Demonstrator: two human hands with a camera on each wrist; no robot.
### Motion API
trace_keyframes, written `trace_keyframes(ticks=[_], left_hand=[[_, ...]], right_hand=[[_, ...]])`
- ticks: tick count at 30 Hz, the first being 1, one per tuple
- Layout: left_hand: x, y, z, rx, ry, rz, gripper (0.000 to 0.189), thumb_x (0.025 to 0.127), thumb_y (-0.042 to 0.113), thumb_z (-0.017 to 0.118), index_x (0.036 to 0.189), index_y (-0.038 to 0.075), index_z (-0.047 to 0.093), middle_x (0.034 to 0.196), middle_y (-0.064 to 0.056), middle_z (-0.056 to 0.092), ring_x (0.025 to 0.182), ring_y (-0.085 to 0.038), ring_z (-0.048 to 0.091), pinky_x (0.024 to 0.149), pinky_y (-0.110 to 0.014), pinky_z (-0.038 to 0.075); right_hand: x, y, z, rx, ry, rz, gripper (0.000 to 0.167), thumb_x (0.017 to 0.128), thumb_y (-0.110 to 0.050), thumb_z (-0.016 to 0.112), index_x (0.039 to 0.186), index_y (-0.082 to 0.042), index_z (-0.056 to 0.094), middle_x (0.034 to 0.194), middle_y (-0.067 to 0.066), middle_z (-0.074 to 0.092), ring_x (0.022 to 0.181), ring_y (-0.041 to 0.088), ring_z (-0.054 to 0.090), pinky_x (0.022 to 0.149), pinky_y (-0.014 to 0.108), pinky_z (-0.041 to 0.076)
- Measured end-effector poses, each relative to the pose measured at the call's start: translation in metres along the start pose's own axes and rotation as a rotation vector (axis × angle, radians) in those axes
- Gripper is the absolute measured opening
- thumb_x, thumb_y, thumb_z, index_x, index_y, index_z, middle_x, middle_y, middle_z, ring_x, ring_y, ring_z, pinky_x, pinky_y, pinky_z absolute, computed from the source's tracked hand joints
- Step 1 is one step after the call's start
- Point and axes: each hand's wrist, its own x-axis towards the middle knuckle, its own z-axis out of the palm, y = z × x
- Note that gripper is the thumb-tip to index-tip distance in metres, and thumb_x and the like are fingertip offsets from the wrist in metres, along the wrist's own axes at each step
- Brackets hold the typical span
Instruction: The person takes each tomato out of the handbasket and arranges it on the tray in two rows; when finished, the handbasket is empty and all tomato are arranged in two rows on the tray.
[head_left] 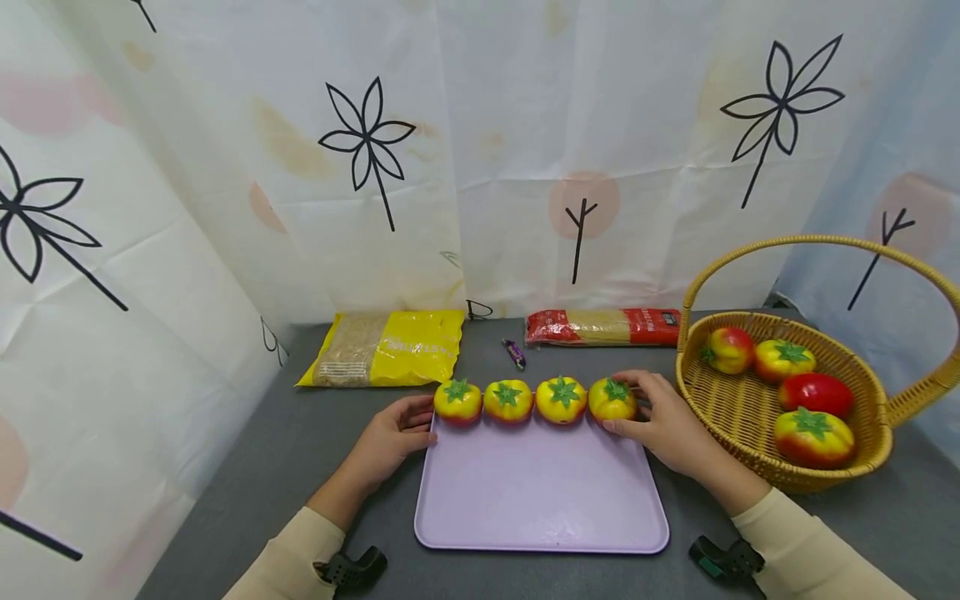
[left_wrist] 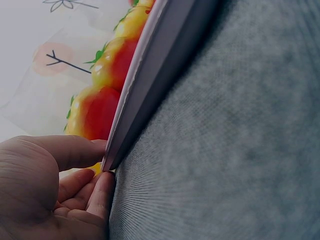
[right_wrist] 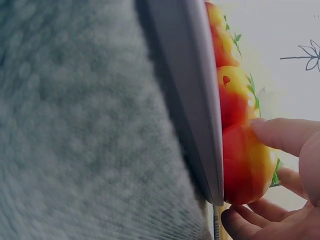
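Several yellow-and-red tomatoes (head_left: pixel 562 401) with green star-shaped leaf tops stand in a row along the far edge of a lilac tray (head_left: pixel 540 492). My right hand (head_left: pixel 670 425) grips the rightmost tomato (head_left: pixel 612 400). Its thumb lies on the near side and the fingers reach behind, as the right wrist view also shows. At the tray's far left corner, my left hand (head_left: pixel 390 440) holds the rim, thumb over the edge and curled fingers below it. The leftmost tomato (left_wrist: pixel 96 112) sits right beside those fingertips.
A wicker basket (head_left: pixel 731 425) with a tall handle stands at the right, holding several more red-and-yellow fruits. At the back lie a yellow bag (head_left: pixel 416 346), a small purple wrapped piece (head_left: pixel 514 354) and a red packet of noodles (head_left: pixel 600 327). Patterned cloth hangs behind.
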Motion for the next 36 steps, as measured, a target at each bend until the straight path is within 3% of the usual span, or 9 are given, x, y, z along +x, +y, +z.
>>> trace_keyframes(ticks=[13, 24, 26, 28, 31, 33, 36], left_hand=[[-0.001, 0.000, -0.001, -0.008, -0.007, 0.002, 0.062, 0.092, 0.000, 0.083, 0.150, 0.000, 0.060, 0.141, -0.014, 0.066, 0.129, -0.032, 0.064, 0.108, -0.041, 0.054], [0.000, -0.001, -0.001, -0.010, -0.013, 0.003, 0.062, 0.093, 0.001, 0.084, 0.150, 0.001, 0.060, 0.141, -0.014, 0.066, 0.129, -0.031, 0.064, 0.108, -0.042, 0.054], [0.000, 0.000, -0.001, -0.011, -0.013, 0.001, 0.062, 0.093, 0.001, 0.084, 0.150, 0.001, 0.060, 0.141, -0.014, 0.066, 0.129, -0.031, 0.064, 0.108, -0.042, 0.054], [-0.001, 0.000, -0.001, -0.011, -0.013, -0.003, 0.062, 0.093, 0.001, 0.084, 0.150, 0.001, 0.060, 0.141, -0.013, 0.066, 0.129, -0.031, 0.064, 0.108, -0.042, 0.054], [-0.001, 0.001, -0.001, -0.009, -0.013, -0.006, 0.062, 0.093, 0.001, 0.084, 0.150, 0.002, 0.060, 0.141, -0.013, 0.066, 0.129, -0.031, 0.064, 0.108, -0.043, 0.054], [-0.001, 0.001, -0.001, -0.008, -0.013, -0.008, 0.062, 0.093, 0.001, 0.084, 0.150, 0.002, 0.060, 0.142, -0.013, 0.066, 0.129, -0.031, 0.064, 0.108, -0.043, 0.054], [-0.001, 0.001, -0.001, -0.009, -0.011, -0.012, 0.062, 0.093, 0.001, 0.084, 0.150, 0.002, 0.060, 0.142, -0.014, 0.066, 0.129, -0.031, 0.064, 0.108, -0.042, 0.054]], right_hand=[[-0.003, -0.012, -0.008, 0.026, 0.022, -0.054, 0.067, 0.097, -0.016, 0.085, 0.151, 0.005, 0.051, 0.146, 0.030, 0.048, 0.139, 0.052, 0.047, 0.110, 0.069, 0.044], [-0.009, -0.029, -0.026, 0.084, 0.061, -0.159, 0.058, 0.102, -0.013, 0.078, 0.151, 0.004, 0.050, 0.150, 0.029, 0.051, 0.137, 0.052, 0.050, 0.106, 0.070, 0.048], [-0.011, -0.032, -0.032, 0.101, 0.058, -0.177, 0.057, 0.104, -0.013, 0.075, 0.152, 0.002, 0.048, 0.149, 0.027, 0.052, 0.137, 0.051, 0.052, 0.107, 0.060, 0.053], [-0.013, -0.034, -0.039, 0.119, 0.055, -0.189, 0.055, 0.107, -0.014, 0.072, 0.154, 0.000, 0.047, 0.149, 0.025, 0.053, 0.136, 0.050, 0.052, 0.106, 0.042, 0.055], [-0.016, -0.035, -0.050, 0.153, 0.048, -0.206, 0.051, 0.111, -0.016, 0.065, 0.156, -0.003, 0.045, 0.148, 0.019, 0.054, 0.136, 0.042, 0.054, 0.101, 0.019, 0.050], [-0.017, -0.035, -0.058, 0.199, 0.042, -0.236, 0.046, 0.114, -0.014, 0.057, 0.157, -0.004, 0.045, 0.147, 0.016, 0.055, 0.135, 0.034, 0.056, 0.099, 0.015, 0.049], [-0.019, -0.033, -0.072, 0.264, 0.025, -0.286, 0.041, 0.117, -0.011, 0.046, 0.158, -0.006, 0.045, 0.145, 0.013, 0.055, 0.132, 0.024, 0.059, 0.099, 0.020, 0.053]])
